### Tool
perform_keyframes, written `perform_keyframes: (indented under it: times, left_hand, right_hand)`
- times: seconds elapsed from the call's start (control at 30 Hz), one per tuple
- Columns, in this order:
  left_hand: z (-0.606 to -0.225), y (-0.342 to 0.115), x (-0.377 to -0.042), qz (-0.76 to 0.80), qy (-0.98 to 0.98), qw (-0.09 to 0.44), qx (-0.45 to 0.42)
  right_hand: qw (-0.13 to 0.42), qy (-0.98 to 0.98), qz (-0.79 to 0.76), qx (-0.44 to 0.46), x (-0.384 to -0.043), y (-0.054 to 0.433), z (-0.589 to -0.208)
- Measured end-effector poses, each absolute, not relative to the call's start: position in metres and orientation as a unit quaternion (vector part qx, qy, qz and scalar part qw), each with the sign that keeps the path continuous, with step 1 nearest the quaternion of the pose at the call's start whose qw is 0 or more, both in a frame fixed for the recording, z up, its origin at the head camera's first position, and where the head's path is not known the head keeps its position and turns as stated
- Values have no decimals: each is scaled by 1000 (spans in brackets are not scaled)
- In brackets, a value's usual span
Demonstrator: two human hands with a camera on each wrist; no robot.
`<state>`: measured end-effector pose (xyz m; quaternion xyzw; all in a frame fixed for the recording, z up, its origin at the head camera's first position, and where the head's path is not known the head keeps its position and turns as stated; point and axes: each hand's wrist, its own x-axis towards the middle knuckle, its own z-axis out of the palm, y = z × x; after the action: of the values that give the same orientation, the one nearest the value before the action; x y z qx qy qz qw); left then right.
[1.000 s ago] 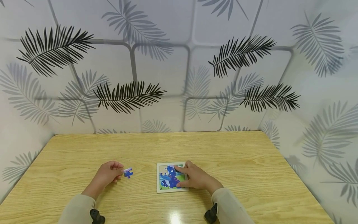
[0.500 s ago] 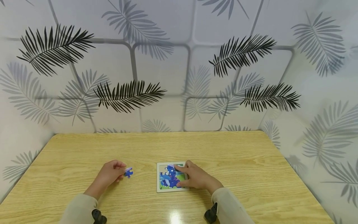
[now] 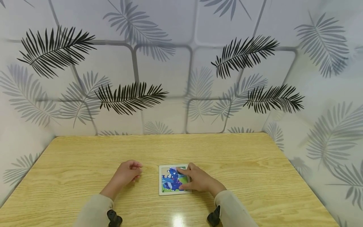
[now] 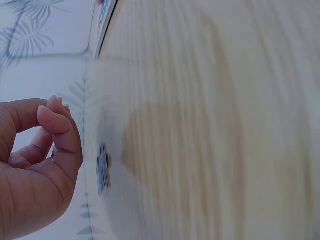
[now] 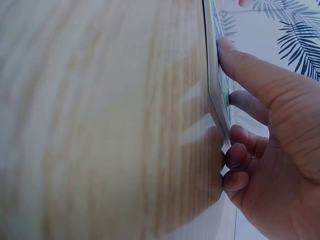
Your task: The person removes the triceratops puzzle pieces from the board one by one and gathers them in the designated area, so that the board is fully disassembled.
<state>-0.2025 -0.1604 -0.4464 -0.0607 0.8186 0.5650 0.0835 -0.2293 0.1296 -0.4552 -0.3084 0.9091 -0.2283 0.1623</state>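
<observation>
A person's right hand (image 3: 199, 179) grips a nearly square jigsaw puzzle (image 3: 171, 182) lying flat on a wood-grain tabletop (image 3: 158, 146), thumb and index finger spread wide on its face, the other fingers curled in at its right edge. The puzzle sits in a pale frame (image 3: 160, 181), slightly right of the left hand and well in from the table's far edge. Its printed blue dinosaur (image 3: 176, 182) stands upright to the person, green ground along the near side; the frame's sides run almost square to the table, with hardly any longer axis. A gap at the puzzle's upper left shows a tan backing. Any lettering is too small to read.

The left hand (image 3: 129, 171), fingers loosely bent and thumb and index tips close together in a narrow curl, hovers to the left of the frame, apart from it. A loose puzzle piece (image 4: 103, 170) lies on the table near that hand, below the fingertips and apart from them; the left wrist view catches it edge-on, its outline and pointing hard to tell. Beige sleeves (image 3: 95, 209) and black wrist devices (image 3: 114, 217) mark both arms. Behind, palm fronds (image 3: 58, 52) pattern a pale wall (image 3: 164, 69).
</observation>
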Motion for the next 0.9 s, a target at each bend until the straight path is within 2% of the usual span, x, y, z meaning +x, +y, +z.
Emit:
perform_keyframes:
  times: [0.3,0.7,0.9]
  left_hand:
    - [-447,-124,-212,570,815,79,-62]
    - [-452,-88,-219,577,806,123,-53]
    - [-457,-81,-223,578,805,125,-47]
  right_hand:
    - [165,912,-223,-301,-230,130,-458]
    - [161,911,-224,-306,-231,131,-457]
    - [159,909,-229,-310,-231,131,-455]
